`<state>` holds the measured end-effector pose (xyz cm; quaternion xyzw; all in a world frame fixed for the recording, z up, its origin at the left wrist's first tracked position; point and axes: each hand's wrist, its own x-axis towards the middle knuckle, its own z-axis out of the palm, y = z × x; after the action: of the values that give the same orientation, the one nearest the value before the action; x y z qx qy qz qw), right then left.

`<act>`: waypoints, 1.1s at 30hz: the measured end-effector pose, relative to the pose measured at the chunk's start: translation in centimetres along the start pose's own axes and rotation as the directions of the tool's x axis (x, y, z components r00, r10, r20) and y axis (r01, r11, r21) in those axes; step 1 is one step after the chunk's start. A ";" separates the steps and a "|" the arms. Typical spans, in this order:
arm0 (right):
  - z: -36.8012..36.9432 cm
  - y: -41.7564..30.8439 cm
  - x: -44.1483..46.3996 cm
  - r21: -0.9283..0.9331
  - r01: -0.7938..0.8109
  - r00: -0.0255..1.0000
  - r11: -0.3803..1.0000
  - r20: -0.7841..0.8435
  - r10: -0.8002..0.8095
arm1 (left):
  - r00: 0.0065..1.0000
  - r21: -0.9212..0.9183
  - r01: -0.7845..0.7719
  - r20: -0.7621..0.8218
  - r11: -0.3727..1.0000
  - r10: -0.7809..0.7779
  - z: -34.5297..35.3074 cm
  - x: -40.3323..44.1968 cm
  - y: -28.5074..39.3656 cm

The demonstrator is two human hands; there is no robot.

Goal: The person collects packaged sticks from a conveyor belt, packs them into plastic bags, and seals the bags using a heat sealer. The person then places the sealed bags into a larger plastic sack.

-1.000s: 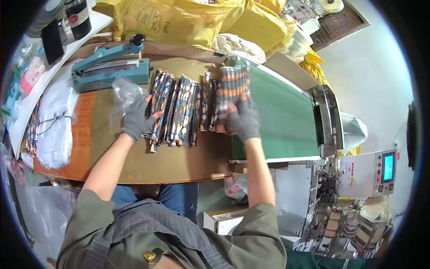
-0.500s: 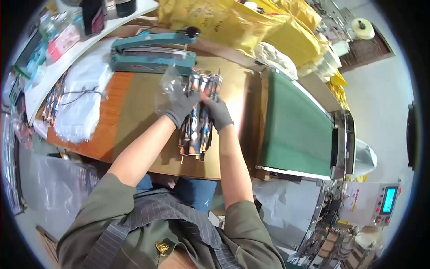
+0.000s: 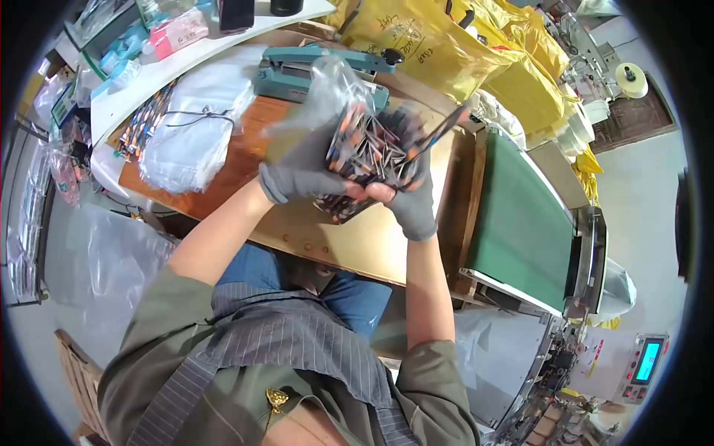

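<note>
Far to the left of the left fingers, slim patterned packets (image 3: 147, 123) are lying beside a pile of clear bags (image 3: 195, 134), with a black cord (image 3: 202, 114) running across the pile. Above and left of the same fingers, a white shelf (image 3: 256, 24) is carrying a pink pack (image 3: 178, 33) and a dark phone (image 3: 236, 15). Nearer, just beyond the left fingers, a teal sealer (image 3: 286, 83) is standing on the table (image 3: 260, 119), and a loose clear bag (image 3: 335, 85) is showing partly in front of it.

The left hand (image 3: 309, 178), in a grey glove, is gripping the near left side of a bundle of packets (image 3: 370, 149), its bare thumb pressing low. The bundle is sitting between both sets of fingers, ends facing upward. The right hand (image 3: 416, 204), gloved alike, is closing on the other side, its thumb lying beside the left one; most fingers are hiding behind the bundle. A dark strip (image 3: 448, 126) is sticking out above the right fingers, blurred. Well to their right, a green belt (image 3: 520, 223) is stretching alongside.
</note>
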<state>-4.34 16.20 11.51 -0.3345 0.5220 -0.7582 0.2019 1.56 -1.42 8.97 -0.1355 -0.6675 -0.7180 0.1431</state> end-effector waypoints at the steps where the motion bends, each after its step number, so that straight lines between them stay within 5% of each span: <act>1: 0.7 0.2 -0.4 0.041 0.047 0.998 0.998 -0.033 -0.046 | 0.998 0.144 -0.068 0.018 0.987 0.066 -0.3 -0.6 0.0; 2: 1.4 0.4 -0.5 0.040 0.042 0.999 0.998 -0.029 -0.041 | 0.992 0.279 -0.128 0.044 0.952 0.120 -0.3 -1.3 -0.2; 3: 2.3 0.6 -0.6 -0.021 0.000 1.000 1.000 -0.028 0.000 | 0.998 0.407 0.004 0.049 0.913 -0.026 -0.1 -1.6 -1.2; 4: 3.2 0.6 -0.9 -0.083 -0.040 0.999 0.996 -0.028 0.038 | 0.999 0.400 0.009 0.046 0.916 -0.030 0.3 -2.3 -0.9; 5: 4.5 -0.4 -1.4 0.083 -0.182 0.971 0.980 -0.139 0.192 | 0.995 0.322 0.009 0.088 0.947 -0.039 0.5 -2.6 -0.3; 8: 9.3 -1.8 -3.1 0.025 -0.122 0.916 0.992 -0.382 0.123 | 0.971 0.156 0.013 0.234 0.988 -0.050 0.6 -4.1 2.6; 10: 9.3 -2.3 -3.7 -0.123 -0.045 0.952 0.991 -0.307 0.005 | 0.926 -0.304 0.336 0.278 0.891 -0.255 1.2 -6.8 3.4; 11: 8.4 -1.8 -3.0 -0.317 0.002 0.989 0.948 -0.138 -0.049 | 0.897 -0.417 0.434 0.288 0.799 -0.337 1.2 -8.1 3.3; 12: 7.9 -1.9 -3.0 -0.115 -0.238 0.970 0.965 0.019 0.241 | 0.898 -0.726 0.439 0.364 0.529 -0.246 2.2 -9.3 2.3; 13: 7.6 -2.2 -2.9 -0.003 -0.512 0.846 0.859 0.174 0.505 | 0.875 -0.777 0.480 0.390 0.407 -0.287 3.6 -10.9 1.2; 15: 6.3 0.3 -3.9 0.004 -0.573 0.791 0.820 0.262 0.552 | 0.843 -0.816 0.513 0.422 0.266 -0.332 4.3 -13.0 0.5; 16: 6.0 1.1 -4.4 0.032 -0.557 0.806 0.830 0.259 0.532 | 0.913 -0.711 0.397 0.243 0.580 -0.327 3.7 -13.0 0.4; 17: 6.8 1.8 -5.6 0.254 -0.537 0.843 0.805 0.197 0.500 | 0.965 -0.507 0.254 0.069 0.823 -0.255 3.0 -12.8 0.2; 18: 6.7 2.4 -6.0 0.250 -0.551 0.834 0.796 0.199 0.514 | 0.987 -0.239 0.114 -0.082 0.964 -0.137 2.7 -13.2 -0.1; 20: 6.5 3.2 -6.4 0.406 -0.437 0.899 0.803 0.184 0.396 | 0.860 -0.493 0.465 0.053 0.735 -0.508 -3.3 -13.1 -4.7; 21: 6.9 2.5 -6.5 0.443 -0.491 0.870 0.750 0.216 0.442 | 0.894 -0.371 0.289 -0.226 0.883 -0.387 -2.9 -12.2 -0.8; 23: 7.5 4.3 -6.3 0.373 -0.455 0.886 0.808 0.097 0.454 | 0.930 -0.099 0.115 -0.339 0.988 -0.143 -0.4 -9.8 6.6; 24: 7.3 5.9 -6.4 0.299 -0.426 0.890 0.854 -0.034 0.455 | 0.975 -0.022 0.099 -0.198 0.995 -0.101 1.6 -9.7 7.8; 25: 6.1 8.9 -5.8 0.450 -0.295 0.954 0.843 0.190 0.232 | 0.990 0.386 -0.066 -0.086 0.920 0.107 3.5 -10.4 7.5; 26: 6.9 7.7 -6.4 0.361 -0.277 0.961 0.891 0.078 0.267 | 0.949 0.756 -0.269 0.100 0.597 0.300 4.1 -11.0 9.5; 28: 7.2 5.4 -7.3 0.242 -0.327 0.940 0.914 -0.014 0.340 | 0.891 0.728 -0.312 0.002 0.610 0.454 3.3 -12.3 7.1; 30: 6.5 3.6 -8.4 0.200 -0.421 0.905 0.885 0.017 0.426 | 0.909 0.336 0.073 -0.410 0.939 0.076 1.7 -13.8 4.9; 31: 8.8 3.8 -10.0 0.281 -0.295 0.911 0.913 -0.207 0.357 | 0.921 0.379 0.053 -0.376 0.924 0.102 2.1 -14.9 4.7; 33: 7.7 4.2 -15.3 0.087 -0.450 0.888 0.889 -0.063 0.456 | 0.978 0.613 -0.014 -0.156 0.790 0.138 2.9 -18.0 4.5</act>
<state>11.61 19.55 4.86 -0.1650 0.5666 -0.7210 0.3632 19.91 1.59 6.43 -0.0391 -0.8397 -0.4685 0.2718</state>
